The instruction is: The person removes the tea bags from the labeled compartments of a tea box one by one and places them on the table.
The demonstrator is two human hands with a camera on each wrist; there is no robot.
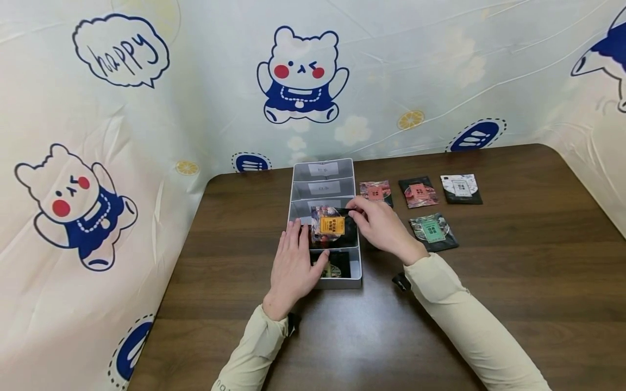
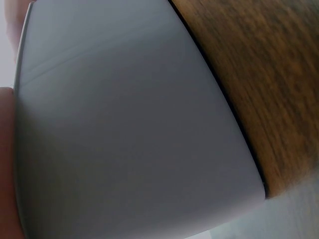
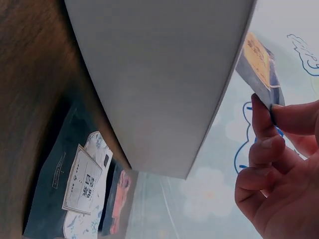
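My right hand (image 1: 383, 228) pinches the upper right corner of a black sachet with a yellow label (image 1: 332, 225) between thumb and fingers. The right wrist view shows that sachet (image 3: 256, 59) tilted above the rim of a long grey divided box (image 1: 337, 283). In the head view it overlaps the compartment just behind the front one. My left hand (image 1: 295, 266) lies along the box's left side, fingers extended and fingertips at the sachet's left edge. Its thumb reaches over the front compartment, where another dark sachet (image 1: 340, 264) lies partly hidden.
Right of the box on the brown table (image 1: 225, 244) lie a pink-labelled sachet (image 1: 383, 187), a red-labelled sachet (image 1: 418, 191), a white-and-black sachet (image 1: 462, 188) and a green-labelled sachet (image 1: 433, 231). White paper labels (image 1: 324, 169) mark the box's rear compartments. A printed curtain (image 1: 391, 65) hangs behind the table.
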